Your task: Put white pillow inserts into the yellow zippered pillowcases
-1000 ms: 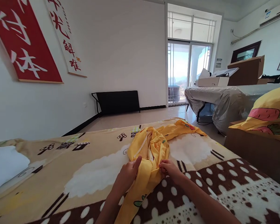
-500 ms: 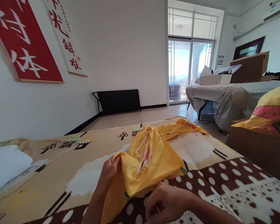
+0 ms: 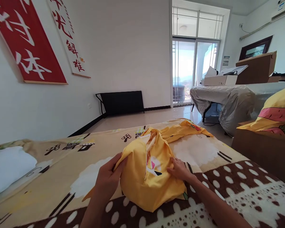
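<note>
A yellow pillowcase [image 3: 154,171] with cartoon prints lies crumpled on a patterned blanket [image 3: 61,177]. Its open end faces me and shows a white zipper edge. My left hand [image 3: 108,179] pinches the left edge of the opening, fingers closed on the cloth. My right hand [image 3: 179,169] rests on the right side of the opening, fingers pressed into the fabric. The far part of the pillowcase trails toward the blanket's back edge.
A white pillow [image 3: 7,167] lies at the far left of the bed. A cardboard box [image 3: 263,148] with a yellow carrot-print pillow [image 3: 275,114] on it stands at right. Beyond are a covered table [image 3: 225,98] with boxes, a black folded frame [image 3: 121,102] against the wall, and balcony doors.
My hands have spread the pillowcase opening wider. My left hand shifted left, holding the edge; my right hand dropped toward me, then came back up onto the right side of the fabric.
</note>
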{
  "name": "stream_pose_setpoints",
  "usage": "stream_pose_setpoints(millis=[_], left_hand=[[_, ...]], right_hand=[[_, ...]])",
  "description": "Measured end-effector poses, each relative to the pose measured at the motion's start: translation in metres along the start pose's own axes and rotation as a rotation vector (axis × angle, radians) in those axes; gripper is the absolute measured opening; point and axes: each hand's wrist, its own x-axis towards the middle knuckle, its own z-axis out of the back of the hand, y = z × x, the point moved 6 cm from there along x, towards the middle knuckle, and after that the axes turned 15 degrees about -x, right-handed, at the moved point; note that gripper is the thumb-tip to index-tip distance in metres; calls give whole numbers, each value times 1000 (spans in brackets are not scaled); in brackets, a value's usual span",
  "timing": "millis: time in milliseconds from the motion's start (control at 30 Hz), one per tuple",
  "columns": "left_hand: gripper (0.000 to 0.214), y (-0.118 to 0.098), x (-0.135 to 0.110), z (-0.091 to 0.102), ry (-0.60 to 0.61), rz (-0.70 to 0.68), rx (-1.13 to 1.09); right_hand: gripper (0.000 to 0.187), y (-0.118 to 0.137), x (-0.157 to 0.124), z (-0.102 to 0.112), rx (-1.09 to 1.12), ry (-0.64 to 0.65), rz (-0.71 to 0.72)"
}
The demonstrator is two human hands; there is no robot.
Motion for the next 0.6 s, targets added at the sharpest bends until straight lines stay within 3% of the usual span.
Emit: stream_pose_setpoints(millis=[200,300,400,500,600], left_hand=[[59,-5,-1,3,-52,-9,136],[61,-7,3,7,-30,-18,283],[74,-3,5,3,3,37,320],[80,4,-3,-25,178,74,272],[76,17,-21,-66,435,83,280]], right_hand=[[40,-10,-1,-12,15,23,23],[39,-8,3,0,74,-3,28],[34,8,-2,26,161,-36,53],[27,47,-31,56,449,-14,227],[21,98,-82,73,710,120,601]])
